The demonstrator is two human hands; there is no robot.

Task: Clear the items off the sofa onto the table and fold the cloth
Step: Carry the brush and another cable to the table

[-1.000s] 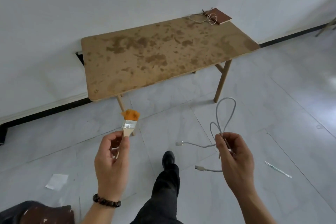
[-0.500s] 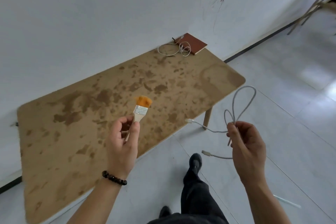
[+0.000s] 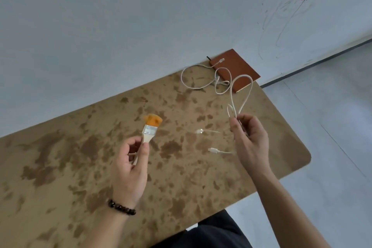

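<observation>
My left hand (image 3: 128,169) pinches the wooden handle of a small paintbrush (image 3: 150,128) with orange bristles, held upright above the stained brown table (image 3: 60,167). My right hand (image 3: 249,143) grips a looped white cable (image 3: 242,92); its loop stands up above the fingers and its two plug ends hang out to the left over the tabletop. Both hands hover above the table. The sofa and the cloth are out of view.
At the table's far corner lie a brown notebook (image 3: 241,70) and another white cable (image 3: 193,78) beside it. A white wall runs behind the table. Grey tiled floor (image 3: 332,147) lies to the right. My dark trouser leg (image 3: 207,235) shows at the table's near edge.
I have walked up to the table. Both hands, still holding the brush and the cable, went from over the floor to above the tabletop.
</observation>
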